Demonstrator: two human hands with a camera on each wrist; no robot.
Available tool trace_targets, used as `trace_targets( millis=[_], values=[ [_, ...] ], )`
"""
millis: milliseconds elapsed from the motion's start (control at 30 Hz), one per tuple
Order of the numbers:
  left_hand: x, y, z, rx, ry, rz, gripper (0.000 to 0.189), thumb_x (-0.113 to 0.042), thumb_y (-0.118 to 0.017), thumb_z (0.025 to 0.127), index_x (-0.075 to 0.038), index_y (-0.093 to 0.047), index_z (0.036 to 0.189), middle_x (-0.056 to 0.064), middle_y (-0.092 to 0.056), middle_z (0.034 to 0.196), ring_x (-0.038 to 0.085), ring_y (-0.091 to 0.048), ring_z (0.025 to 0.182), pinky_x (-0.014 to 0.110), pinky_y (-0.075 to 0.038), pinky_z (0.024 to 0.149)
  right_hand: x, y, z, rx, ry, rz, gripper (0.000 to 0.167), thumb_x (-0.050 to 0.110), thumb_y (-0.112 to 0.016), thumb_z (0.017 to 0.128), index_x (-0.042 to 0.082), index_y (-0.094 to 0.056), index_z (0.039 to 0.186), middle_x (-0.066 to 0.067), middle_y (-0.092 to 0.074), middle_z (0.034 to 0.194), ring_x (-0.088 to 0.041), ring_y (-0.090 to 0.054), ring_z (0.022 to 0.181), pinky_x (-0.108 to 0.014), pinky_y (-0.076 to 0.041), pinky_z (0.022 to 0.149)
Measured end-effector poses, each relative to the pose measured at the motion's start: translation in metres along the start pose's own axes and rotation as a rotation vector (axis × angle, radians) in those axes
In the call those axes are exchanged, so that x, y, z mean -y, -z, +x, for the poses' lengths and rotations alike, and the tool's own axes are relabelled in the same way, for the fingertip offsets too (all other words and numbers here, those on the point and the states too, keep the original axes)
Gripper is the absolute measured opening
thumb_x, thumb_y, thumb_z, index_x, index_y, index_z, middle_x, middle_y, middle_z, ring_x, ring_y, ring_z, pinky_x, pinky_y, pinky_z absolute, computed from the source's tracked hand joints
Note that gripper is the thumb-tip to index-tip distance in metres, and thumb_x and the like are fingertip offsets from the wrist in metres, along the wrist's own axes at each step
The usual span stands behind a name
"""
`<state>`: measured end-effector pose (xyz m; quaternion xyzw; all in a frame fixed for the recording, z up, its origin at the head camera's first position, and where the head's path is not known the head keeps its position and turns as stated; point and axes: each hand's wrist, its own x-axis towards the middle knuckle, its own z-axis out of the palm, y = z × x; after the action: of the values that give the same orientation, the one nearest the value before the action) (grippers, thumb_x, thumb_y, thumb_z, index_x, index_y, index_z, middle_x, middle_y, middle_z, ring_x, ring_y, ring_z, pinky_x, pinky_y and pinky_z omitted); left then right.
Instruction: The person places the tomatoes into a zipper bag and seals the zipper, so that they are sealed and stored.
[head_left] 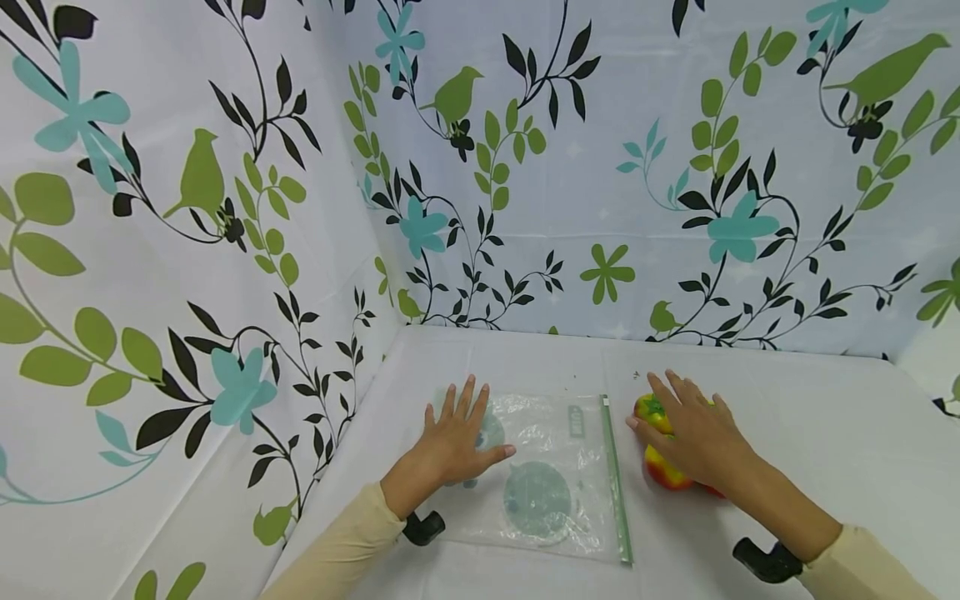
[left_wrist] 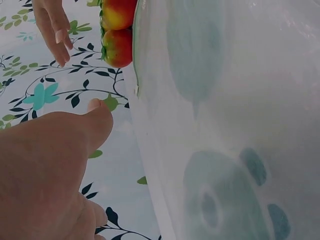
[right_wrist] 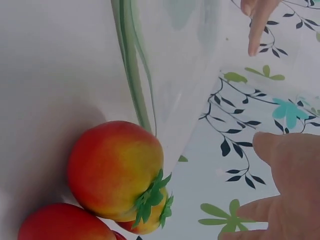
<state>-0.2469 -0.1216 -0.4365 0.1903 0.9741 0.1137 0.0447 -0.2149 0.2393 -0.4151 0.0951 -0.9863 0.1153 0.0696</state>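
A clear zip bag (head_left: 585,508) with pale green round prints lies flat on the white table, its green zip edge (head_left: 617,483) facing right. Over its left part hovers my left hand (head_left: 453,446), fingers spread and holding nothing. My right hand (head_left: 697,437) is stretched out above several red-and-yellow tomatoes (head_left: 663,472) just right of the bag and partly hides them. The right wrist view shows one tomato (right_wrist: 112,167) with green leaves on top, others close against it, and the right hand's fingers (right_wrist: 255,210) raised apart from them.
A white cloth (head_left: 525,275) printed with birds, leaves and flowers hangs behind the table and along its left side. White table surface (head_left: 510,358) shows beyond the bag. A black wrist strap (head_left: 765,560) sits on the right wrist.
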Motion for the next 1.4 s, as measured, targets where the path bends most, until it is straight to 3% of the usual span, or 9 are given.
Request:
trace_targets(
  millis=[200,367,500,633,733,900,1133,1267,1400],
  values=[
    [-0.002,-0.002,0.0,0.006,-0.022,-0.033,0.103,-0.068,-0.06,0.097,-0.009,-0.018,0.17,0.017,-0.002,0.177,0.049,-0.006,0.161,0.081,-0.017,0.116,0.013,0.001,-0.003,-0.087,0.014,0.084,0.069,0.046,-0.067,0.101,0.001,-0.052,0.152,-0.032,-0.049,0.151,-0.054,-0.048,0.137,-0.078,-0.035,0.108],
    [-0.005,-0.004,0.001,0.024,-0.039,-0.054,0.101,-0.065,-0.062,0.098,-0.007,-0.019,0.169,0.019,-0.007,0.177,0.049,-0.013,0.16,0.077,-0.02,0.118,0.027,-0.001,-0.011,-0.113,-0.003,0.156,0.055,0.039,-0.07,0.101,0.002,-0.062,0.141,-0.025,-0.063,0.13,-0.043,-0.062,0.115,-0.067,-0.053,0.096],
    [-0.006,-0.007,0.002,0.045,-0.043,-0.033,0.1,-0.065,-0.061,0.098,-0.007,-0.021,0.169,0.021,-0.012,0.175,0.048,-0.019,0.159,0.073,-0.024,0.12,0.037,-0.004,-0.016,-0.033,-0.046,0.2,0.041,0.038,-0.071,0.1,0.005,-0.067,0.125,-0.01,-0.066,0.1,-0.024,-0.061,0.085,-0.042,-0.059,0.074],
    [-0.006,-0.011,0.002,0.059,-0.051,-0.028,0.097,-0.064,-0.061,0.099,-0.008,-0.023,0.169,0.021,-0.015,0.175,0.048,-0.02,0.159,0.07,-0.024,0.121,0.043,-0.011,-0.02,0.063,-0.082,0.227,0.046,0.036,-0.075,0.097,0.003,-0.067,0.129,-0.003,-0.064,0.092,-0.015,-0.054,0.071,-0.027,-0.053,0.061],
    [-0.007,-0.015,0.002,0.064,-0.058,-0.03,0.095,-0.063,-0.061,0.099,-0.008,-0.025,0.168,0.021,-0.017,0.175,0.047,-0.022,0.159,0.069,-0.025,0.122,0.045,-0.019,-0.021,0.121,-0.107,0.22,0.056,0.035,-0.076,0.096,0.001,-0.064,0.138,-0.005,-0.067,0.093,-0.014,-0.057,0.072,-0.027,-0.058,0.063],
    [-0.009,-0.021,0.0,0.068,-0.071,-0.018,0.093,-0.061,-0.064,0.098,-0.007,-0.03,0.166,0.022,-0.024,0.172,0.046,-0.03,0.156,0.065,-0.031,0.121,0.047,-0.031,-0.023,0.21,-0.141,0.195,0.061,0.037,-0.076,0.095,-0.001,-0.062,0.14,-0.006,-0.069,0.091,-0.017,-0.061,0.078,-0.036,-0.062,0.071],
    [-0.01,-0.028,-0.003,0.098,-0.076,0.042,0.091,-0.06,-0.063,0.099,-0.007,-0.033,0.165,0.021,-0.026,0.172,0.043,-0.032,0.156,0.059,-0.035,0.121,0.05,-0.046,-0.028,0.295,-0.14,0.095,0.064,0.044,-0.075,0.096,-0.005,-0.063,0.134,-0.018,-0.073,0.117,-0.032,-0.071,0.1,-0.055,-0.061,0.087],
    [-0.01,-0.029,-0.006,0.117,-0.062,0.03,0.089,-0.057,-0.065,0.099,-0.005,-0.035,0.164,0.021,-0.027,0.172,0.042,-0.032,0.156,0.059,-0.034,0.121,0.05,-0.053,-0.032,0.278,-0.102,0.086,0.06,0.043,-0.076,0.095,-0.007,-0.064,0.126,-0.016,-0.073,0.103,-0.027,-0.067,0.087,-0.053,-0.061,0.082],
    [-0.007,-0.03,-0.008,0.129,-0.045,0.036,0.086,-0.054,-0.067,0.099,-0.004,-0.038,0.163,0.022,-0.03,0.17,0.041,-0.033,0.156,0.058,-0.035,0.121,0.051,-0.055,-0.033,0.257,-0.09,0.108,0.051,0.038,-0.077,0.095,-0.006,-0.064,0.118,-0.009,-0.067,0.086,-0.021,-0.061,0.074,-0.042,-0.061,0.07]
  ],
)
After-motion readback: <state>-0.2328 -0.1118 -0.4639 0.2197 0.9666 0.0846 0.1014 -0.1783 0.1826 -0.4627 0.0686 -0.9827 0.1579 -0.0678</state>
